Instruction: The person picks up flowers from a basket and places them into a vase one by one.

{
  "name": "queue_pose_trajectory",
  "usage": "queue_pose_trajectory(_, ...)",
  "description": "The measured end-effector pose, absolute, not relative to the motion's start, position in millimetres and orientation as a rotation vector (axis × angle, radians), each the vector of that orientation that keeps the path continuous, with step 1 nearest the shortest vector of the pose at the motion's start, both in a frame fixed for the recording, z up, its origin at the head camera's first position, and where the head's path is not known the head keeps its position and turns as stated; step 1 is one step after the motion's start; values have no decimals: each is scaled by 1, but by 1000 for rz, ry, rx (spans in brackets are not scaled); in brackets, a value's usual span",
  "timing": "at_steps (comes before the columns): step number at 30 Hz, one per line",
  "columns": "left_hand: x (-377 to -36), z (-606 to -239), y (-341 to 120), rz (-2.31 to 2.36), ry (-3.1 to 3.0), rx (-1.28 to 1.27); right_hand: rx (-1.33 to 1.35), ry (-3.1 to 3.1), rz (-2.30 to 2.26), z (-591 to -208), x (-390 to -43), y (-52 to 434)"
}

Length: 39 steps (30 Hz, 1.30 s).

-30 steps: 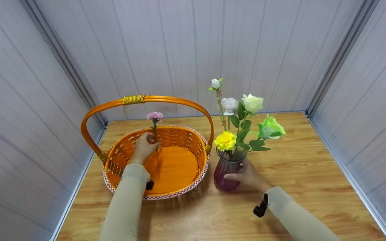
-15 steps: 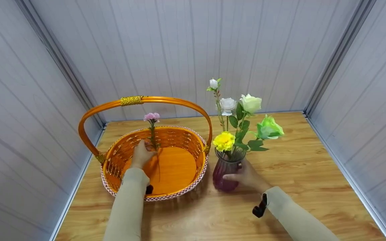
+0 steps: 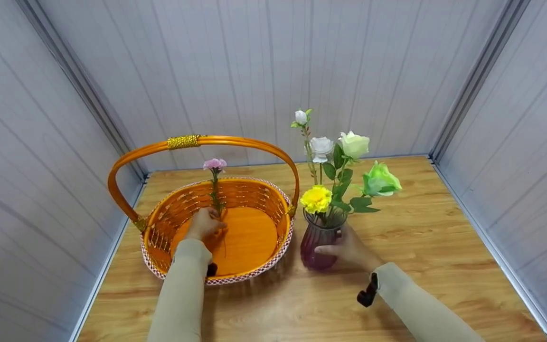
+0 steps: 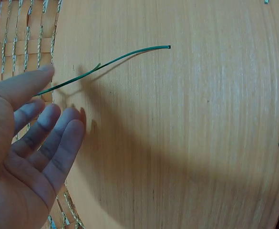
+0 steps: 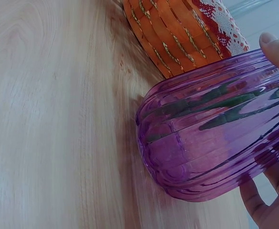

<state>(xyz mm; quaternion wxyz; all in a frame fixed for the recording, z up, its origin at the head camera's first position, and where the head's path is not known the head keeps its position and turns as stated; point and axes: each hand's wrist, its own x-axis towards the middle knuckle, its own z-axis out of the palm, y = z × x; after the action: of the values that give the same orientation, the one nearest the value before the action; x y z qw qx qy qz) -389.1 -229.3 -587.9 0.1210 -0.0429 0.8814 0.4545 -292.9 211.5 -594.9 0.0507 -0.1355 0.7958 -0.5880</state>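
Above the left hand (image 3: 203, 223), pink flower (image 3: 214, 164), stem pinched

Basket (image 3: 159, 237) left on table (image 3: 444, 247); vase (image 3: 318, 244) just right of it; flowers (image 3: 344, 166) in vase.

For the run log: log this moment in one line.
left hand: pinches pink flower stem | over basket | right hand: grips purple vase

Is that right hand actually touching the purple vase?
Touching. The right wrist view shows the right hand wrapped round the purple vase, a fingertip pressed on its ribbed glass and more fingers beneath it.
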Motion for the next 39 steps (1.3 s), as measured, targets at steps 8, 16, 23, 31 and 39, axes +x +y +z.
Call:
queue_pose_trajectory(8, -393, -591, -228, 1456, 2477, -146, -434, 2440, -1777, -595, -293, 212)
queue_pose_trajectory(16, -389, -579, -227, 1667, 2405, -171, -401, 2433, -1809, -597, -294, 212)
queue_pose_trajectory(23, -387, -564, -228, 1797, 2377, -151, -419, 2453, -1800, -599, -294, 212)
queue_pose_trajectory(31, -384, -551, -221, 1839, 2408, -52, -389, 2478, -1770, -597, -293, 211)
queue_pose_trajectory(39, -370, -532, -214, 1892, 2411, -17, -374, 2448, -1787, -598, -293, 211)
